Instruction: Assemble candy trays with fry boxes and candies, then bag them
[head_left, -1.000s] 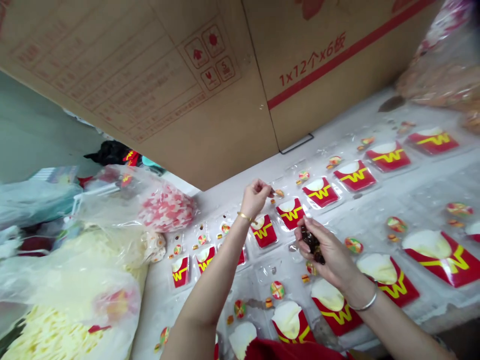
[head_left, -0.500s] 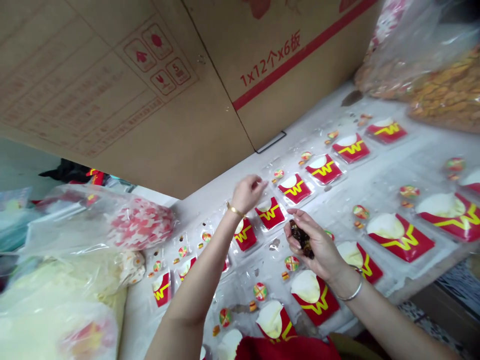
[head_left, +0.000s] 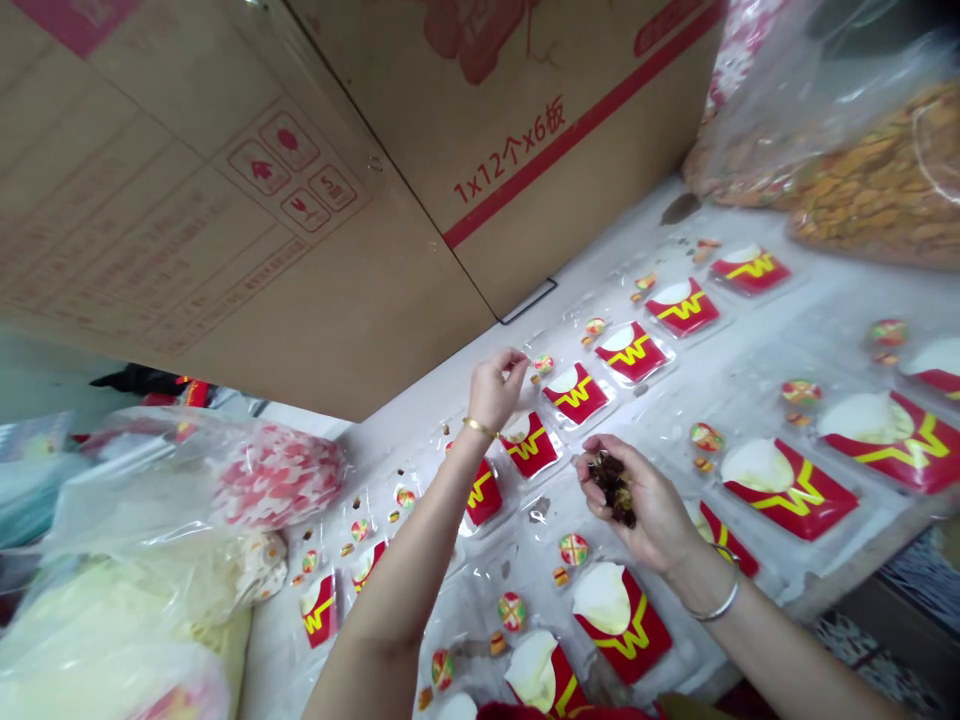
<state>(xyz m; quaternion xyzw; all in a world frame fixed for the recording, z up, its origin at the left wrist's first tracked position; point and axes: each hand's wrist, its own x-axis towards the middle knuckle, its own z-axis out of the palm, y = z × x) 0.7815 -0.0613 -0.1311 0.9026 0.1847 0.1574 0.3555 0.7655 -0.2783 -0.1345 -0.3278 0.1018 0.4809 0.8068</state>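
Note:
My left hand (head_left: 498, 390), with a gold bangle at the wrist, is over the back row of clear plastic blister trays. Its thumb and fingertips are pinched together; whatever may be between them is too small to make out. Close by are a red fries-box piece with a yellow zigzag (head_left: 576, 394) and a small round pizza-like piece (head_left: 544, 364). My right hand (head_left: 645, 505), wearing a silver bangle, is cupped palm up around a pile of small dark brown shiny pieces (head_left: 613, 488). It hovers between the back and front rows of trays.
A large cardboard box (head_left: 300, 250) stands behind the trays. At the left are a bag of pink and white pieces (head_left: 277, 475) and a bag of pale yellow pieces (head_left: 90, 610). A bag of orange-brown pieces (head_left: 877, 185) lies at the right back.
The camera view has shifted a little. My right hand has loosened slightly, so more of the brown pieces show. My left hand remains pinched above the back row.

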